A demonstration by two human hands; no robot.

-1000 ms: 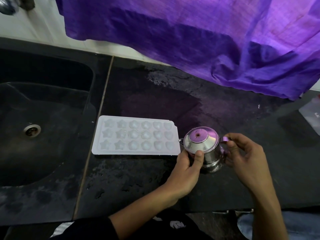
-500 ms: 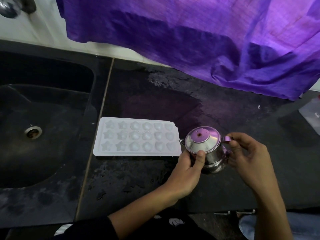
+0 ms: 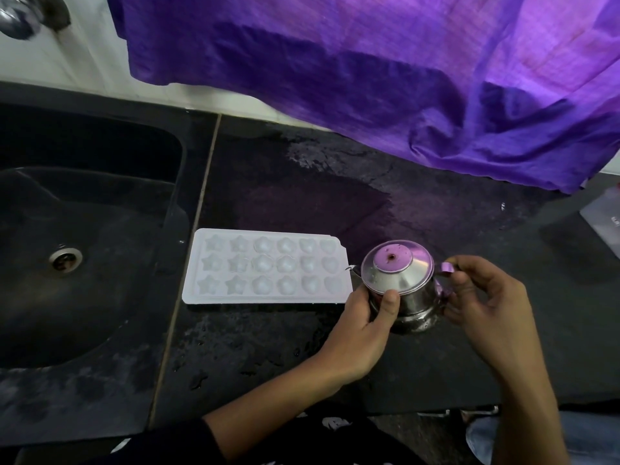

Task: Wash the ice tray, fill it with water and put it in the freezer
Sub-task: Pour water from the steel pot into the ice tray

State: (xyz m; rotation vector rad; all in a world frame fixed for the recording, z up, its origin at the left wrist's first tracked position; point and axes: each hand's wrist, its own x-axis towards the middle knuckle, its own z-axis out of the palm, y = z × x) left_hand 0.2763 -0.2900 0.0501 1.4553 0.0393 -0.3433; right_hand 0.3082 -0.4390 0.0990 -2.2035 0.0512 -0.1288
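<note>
A white ice tray (image 3: pixel 266 267) with star and round moulds lies flat on the black counter (image 3: pixel 302 347), just right of the sink. A small steel kettle (image 3: pixel 399 280) with a lid stands upright at the tray's right end, its spout toward the tray. My left hand (image 3: pixel 364 325) wraps the kettle's near left side, thumb on the lid's rim. My right hand (image 3: pixel 486 303) pinches the kettle's handle on the right.
A black sink (image 3: pixel 77 250) with a drain fills the left; a tap (image 3: pixel 20 15) shows at the top left. A purple cloth (image 3: pixel 385 78) hangs over the back of the counter. A pale container (image 3: pixel 604 216) sits at the right edge. The counter is wet in patches.
The kettle and both hands stay in nearly the same place. The view has shifted slightly; nothing else has visibly moved.
</note>
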